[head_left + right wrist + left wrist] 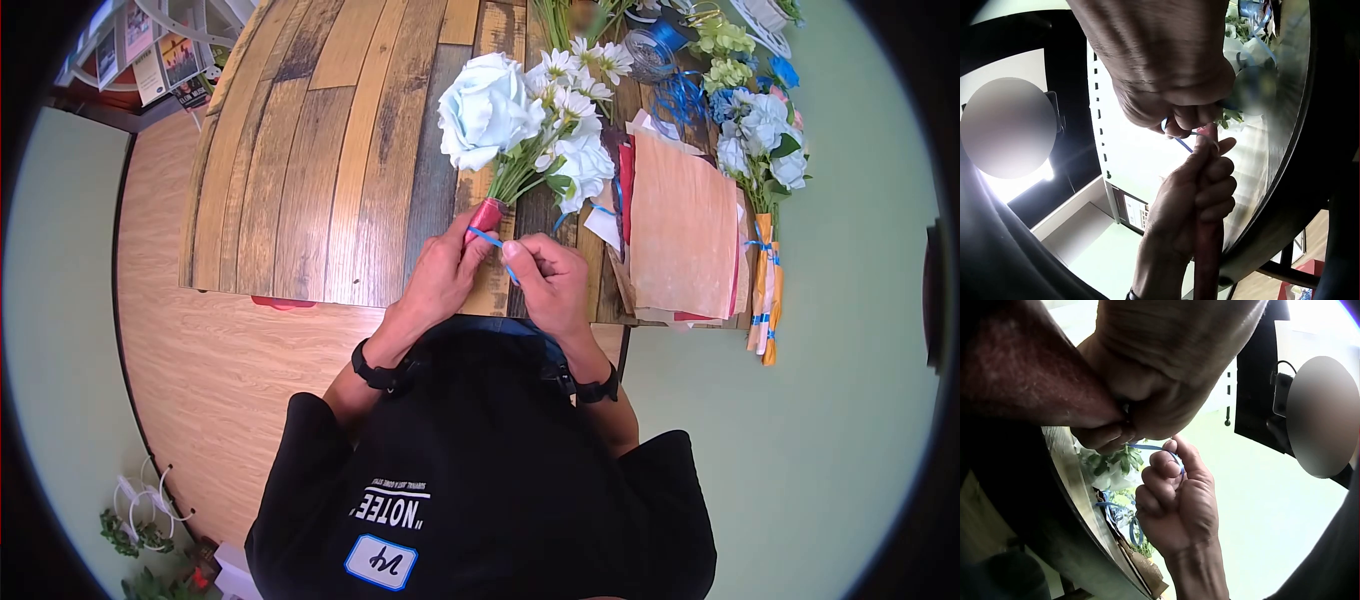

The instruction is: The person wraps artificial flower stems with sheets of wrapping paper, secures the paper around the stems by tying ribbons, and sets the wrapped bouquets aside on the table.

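Drawing the blue ribbon snug without crushing the red wrap seems best; left hand grips that wrap, right hand pinches the ribbon.

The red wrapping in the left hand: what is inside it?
Green stems enter the upper end of the red wrapping, below a pale blue rose. Their lower parts cannot be seen: the wrapping covers them, itself partly hidden by the left hand.

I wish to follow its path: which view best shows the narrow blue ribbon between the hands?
The head view: the narrow blue ribbon crosses the shiny red stem wrapping to the right hand. The left wrist view shows a partial strip; the right wrist view, short pieces.
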`<state>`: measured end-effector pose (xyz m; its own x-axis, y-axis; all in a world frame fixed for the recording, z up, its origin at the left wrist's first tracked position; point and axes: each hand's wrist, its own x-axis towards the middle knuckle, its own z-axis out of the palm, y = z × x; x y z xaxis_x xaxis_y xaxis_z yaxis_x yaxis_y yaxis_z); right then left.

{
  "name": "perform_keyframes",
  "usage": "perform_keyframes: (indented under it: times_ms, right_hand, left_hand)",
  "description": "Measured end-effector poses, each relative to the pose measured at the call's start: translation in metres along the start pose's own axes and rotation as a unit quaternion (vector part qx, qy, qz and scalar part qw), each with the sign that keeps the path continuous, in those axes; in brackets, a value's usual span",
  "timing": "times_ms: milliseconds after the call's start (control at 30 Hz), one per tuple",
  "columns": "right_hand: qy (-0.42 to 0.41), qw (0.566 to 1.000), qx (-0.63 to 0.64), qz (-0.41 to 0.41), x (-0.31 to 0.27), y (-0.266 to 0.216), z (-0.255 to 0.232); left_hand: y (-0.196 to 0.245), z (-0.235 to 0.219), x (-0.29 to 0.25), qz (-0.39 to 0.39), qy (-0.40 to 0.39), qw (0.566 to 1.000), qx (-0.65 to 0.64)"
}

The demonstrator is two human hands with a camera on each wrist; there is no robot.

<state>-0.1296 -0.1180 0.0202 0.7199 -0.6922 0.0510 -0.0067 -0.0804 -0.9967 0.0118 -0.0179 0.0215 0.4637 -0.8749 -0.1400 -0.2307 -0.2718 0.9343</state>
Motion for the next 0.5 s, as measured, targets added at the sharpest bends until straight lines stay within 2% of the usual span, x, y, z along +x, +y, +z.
perform_keyframes:
  times_ms: [67,167,300,400,500]
  right_hand:
    - [0.005,1.0,0.009,0.011,-0.002,0.001,-0.001]
    - [-0.004,0.999,0.034,0.04,0.0,0.0,-0.001]
    - [-0.009,0.999,0.025,0.043,-0.001,0.0,-0.004]
    - [-0.001,0.998,0.042,0.044,-0.001,0.003,-0.003]
    - [-0.001,0.998,0.05,0.041,-0.003,0.002,-0.002]
  left_hand:
    - [0.0,-0.002,0.001,-0.022,-0.02,0.999,-0.024]
    - [-0.005,-0.002,0.001,0.016,-0.009,0.998,-0.052]
    - [-0.005,-0.006,0.0,0.004,-0.039,0.997,-0.061]
    - [-0.011,-0.007,0.001,0.026,-0.053,0.992,-0.109]
    - [-0.009,-0.009,0.001,-0.007,-0.09,0.986,-0.137]
